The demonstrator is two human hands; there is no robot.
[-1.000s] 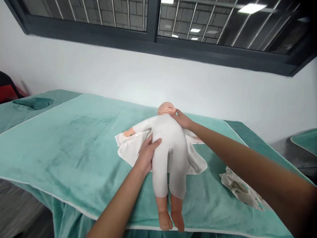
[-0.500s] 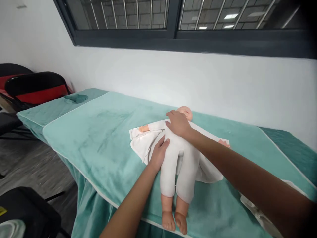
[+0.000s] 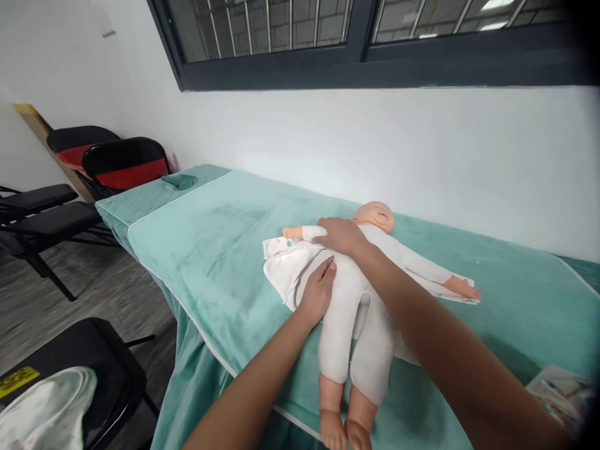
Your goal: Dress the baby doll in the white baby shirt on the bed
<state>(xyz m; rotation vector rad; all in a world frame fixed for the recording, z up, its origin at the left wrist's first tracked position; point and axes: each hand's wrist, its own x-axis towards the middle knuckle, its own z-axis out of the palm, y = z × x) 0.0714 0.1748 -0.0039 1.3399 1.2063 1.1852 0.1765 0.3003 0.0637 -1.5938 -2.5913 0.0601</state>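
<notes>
Centrally, a doll (image 3: 343,300) in a white suit lies along a green cloth-covered bed (image 3: 201,244), its head (image 3: 375,215) toward the wall (image 3: 290,137) and its bare feet (image 3: 334,431) at the near edge. One sleeved arm extends toward the left of the view and passes under the fingers of the right hand; the other reaches out to the right, the hand (image 3: 462,287) at its end bare. Beneath the doll, a white garment (image 3: 284,272) with a small print along its border is spread out, its far sleeve lying alongside the outstretched arm.

The person's right hand (image 3: 343,236) lies across the upper body, its fingers and thumb closed about the sleeved arm. The left hand (image 3: 319,290) rests against the doll's flank near the hip, thumb uppermost; its remaining fingers are partly hidden, so whether they are clamped or merely laid flat cannot be told.

At lower right, a pale printed item (image 3: 560,394) sits on the bed, partly blurred, beside the right forearm. At lower left, a pale cloth (image 3: 51,406) and a yellow label (image 3: 17,380) occupy a black seat (image 3: 107,369). Behind, folding chairs (image 3: 131,175) with red-banded backs stand near a barred window (image 3: 281,28).
</notes>
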